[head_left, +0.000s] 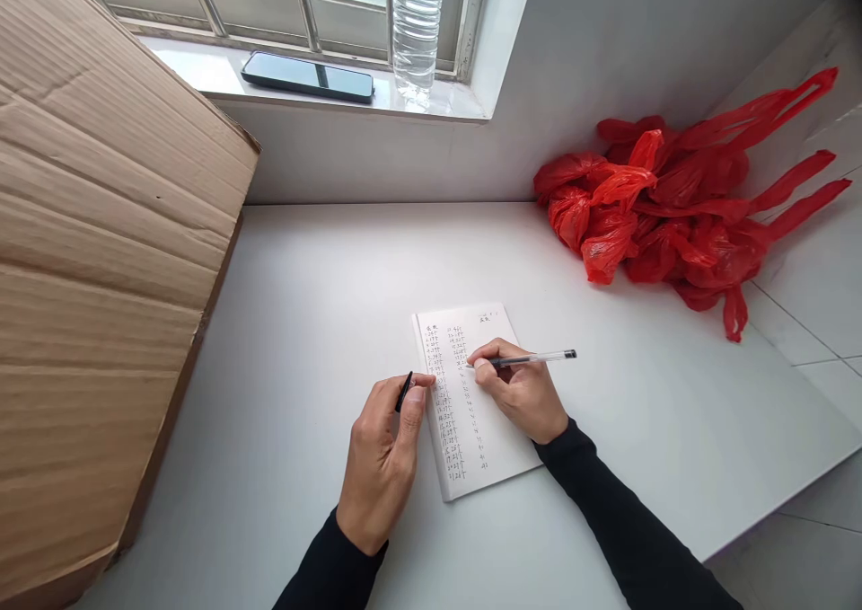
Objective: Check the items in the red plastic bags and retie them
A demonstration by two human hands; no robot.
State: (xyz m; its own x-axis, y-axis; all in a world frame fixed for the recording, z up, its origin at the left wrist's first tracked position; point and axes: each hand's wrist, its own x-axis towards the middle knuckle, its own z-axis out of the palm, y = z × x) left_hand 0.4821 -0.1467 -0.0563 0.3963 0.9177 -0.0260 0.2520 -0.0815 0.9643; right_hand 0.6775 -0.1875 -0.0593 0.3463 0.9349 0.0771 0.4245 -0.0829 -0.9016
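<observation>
Pen [535, 358] nearly crosswise, tip leftward at notebook [475, 412], right hand [520, 394] pinching it, left hand [385, 457] holding black cap [404, 392]

A notebook [464, 421] lies on the bench [323, 305], carton [108, 305] left, bags [673, 224] behind right; on the windowsill [195, 69] (behind the bench) a phone [308, 77] lies left of a bottle [416, 35].

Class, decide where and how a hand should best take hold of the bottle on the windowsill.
Grip the bottle around its ribbed middle, probably from the room side: it stands upright and rounded, with the window bars on its far side.
</observation>
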